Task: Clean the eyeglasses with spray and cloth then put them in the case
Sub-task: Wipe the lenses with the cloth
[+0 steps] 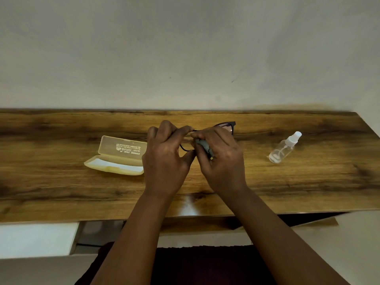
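Black-framed eyeglasses point(227, 126) are held above the wooden table point(61, 192), mostly hidden behind both hands. My left hand point(166, 159) grips the left part of the frame. My right hand point(221, 159) pinches a grey cloth point(203, 146) against the lens near the middle of the frame. A pale yellow glasses case point(119, 157) lies open on the table just left of my left hand. A small clear spray bottle point(284, 148) with a white nozzle lies on its side to the right.
The table runs against a plain light wall point(185, 58). Its right end lies at the far right of the view, and its front edge is close to my body. A white surface point(35, 239) sits below the table on the left.
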